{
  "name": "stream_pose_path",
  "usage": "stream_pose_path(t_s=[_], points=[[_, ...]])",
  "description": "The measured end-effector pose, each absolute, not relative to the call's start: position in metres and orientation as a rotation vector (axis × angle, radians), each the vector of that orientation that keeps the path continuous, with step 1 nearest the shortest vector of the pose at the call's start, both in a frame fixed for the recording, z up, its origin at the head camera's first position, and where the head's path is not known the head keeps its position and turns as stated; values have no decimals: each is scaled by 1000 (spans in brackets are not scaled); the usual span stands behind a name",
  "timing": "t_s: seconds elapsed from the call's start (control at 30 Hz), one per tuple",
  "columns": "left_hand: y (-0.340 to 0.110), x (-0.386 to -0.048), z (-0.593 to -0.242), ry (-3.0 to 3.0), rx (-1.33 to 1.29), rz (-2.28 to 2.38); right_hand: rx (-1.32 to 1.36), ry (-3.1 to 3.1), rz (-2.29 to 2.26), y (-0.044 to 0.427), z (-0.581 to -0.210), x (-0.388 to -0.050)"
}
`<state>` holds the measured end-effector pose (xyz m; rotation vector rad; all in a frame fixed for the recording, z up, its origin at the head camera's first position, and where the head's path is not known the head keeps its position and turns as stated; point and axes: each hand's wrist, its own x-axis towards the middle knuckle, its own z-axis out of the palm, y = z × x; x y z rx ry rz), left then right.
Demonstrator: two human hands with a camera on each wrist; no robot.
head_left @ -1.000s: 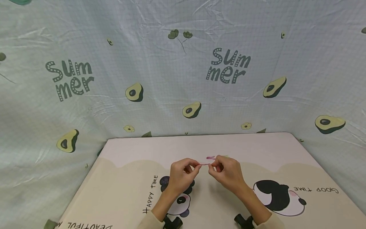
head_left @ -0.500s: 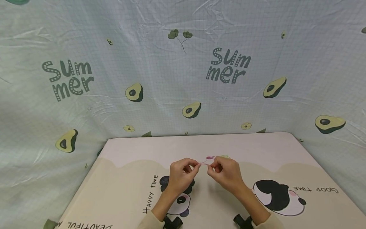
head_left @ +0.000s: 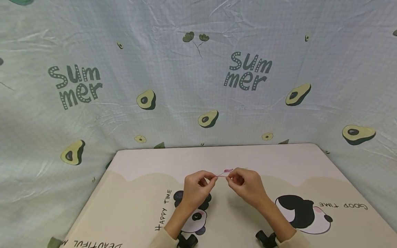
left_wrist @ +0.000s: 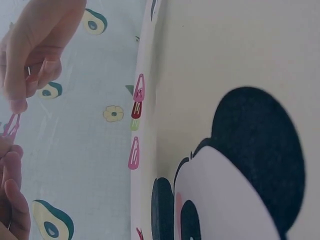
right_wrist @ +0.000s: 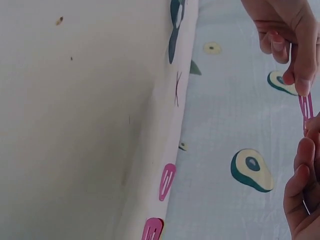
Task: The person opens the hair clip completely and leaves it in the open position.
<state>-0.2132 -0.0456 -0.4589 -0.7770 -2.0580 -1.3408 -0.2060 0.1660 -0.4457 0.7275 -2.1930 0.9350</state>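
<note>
A pink snap hair clip (head_left: 221, 176) is held in the air between both hands, above the far part of the table. My left hand (head_left: 197, 190) pinches one end between thumb and fingertips. At the other end, the right hand (head_left: 249, 187) pinches it likewise. The left wrist view shows the clip (left_wrist: 12, 125) between the upper, right hand (left_wrist: 37, 47) and the lower, left hand (left_wrist: 11, 187). In the right wrist view the clip's (right_wrist: 306, 106) slotted frame shows, while its tips are hidden under fingers.
Behind the hands, several hair clips lie near the table's far edge: pink ones (left_wrist: 133, 153), a red one (left_wrist: 136, 109) and a green one (left_wrist: 134, 125). The table top (head_left: 139, 199) carries printed animals and words. A printed curtain (head_left: 173, 75) hangs behind.
Two separate strands of the clip now show between the hands, where one line showed a second ago. The right hand has shifted slightly and hides more of the green clip behind it.
</note>
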Motion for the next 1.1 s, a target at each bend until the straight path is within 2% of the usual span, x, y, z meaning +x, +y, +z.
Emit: stream_pose_path(t_s=[1.1], points=[[-42, -215, -455, -2154, -766, -1500, 752, -2234, 1058, 177, -437, -207]])
